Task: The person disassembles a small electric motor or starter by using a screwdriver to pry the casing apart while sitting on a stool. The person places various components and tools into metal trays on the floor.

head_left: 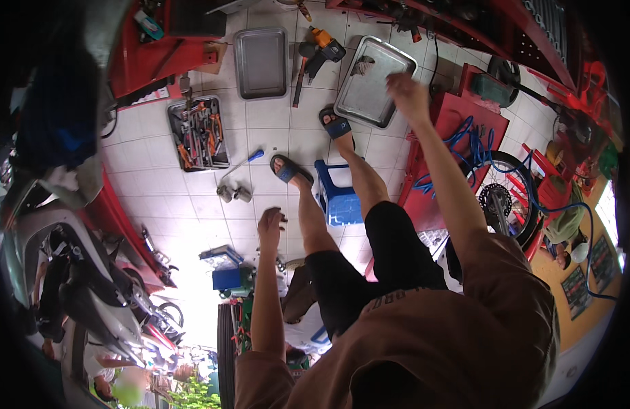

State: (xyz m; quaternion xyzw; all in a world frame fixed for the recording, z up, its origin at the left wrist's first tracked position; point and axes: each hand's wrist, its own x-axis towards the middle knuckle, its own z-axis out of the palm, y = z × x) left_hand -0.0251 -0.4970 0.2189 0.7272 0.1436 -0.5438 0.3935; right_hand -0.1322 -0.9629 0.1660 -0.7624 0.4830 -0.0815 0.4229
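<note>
My right hand (pixel 407 94) hangs over the right edge of a grey metal tray (pixel 376 102). Its fingers look loosely apart, slightly blurred, with nothing visible in them. A small dark crumpled piece (pixel 363 65) lies in that tray. My left hand (pixel 269 229) hangs low beside my left knee with its fingers curled. Something small and dark shows at its fingertips, too small to name. Nearest to it on the floor are some small metal parts (pixel 234 194) and a blue-handled screwdriver (pixel 250 160).
A black tray of hand tools (pixel 204 163) stands at left. Farther off are a second grey tray (pixel 262 92), a hammer (pixel 300 85) and a yellow-black power tool (pixel 324 49). A blue stool (pixel 342 204) stands between my legs. Motorbikes (pixel 90 273), red cabinets and a blue hose (pixel 533 177) line the sides.
</note>
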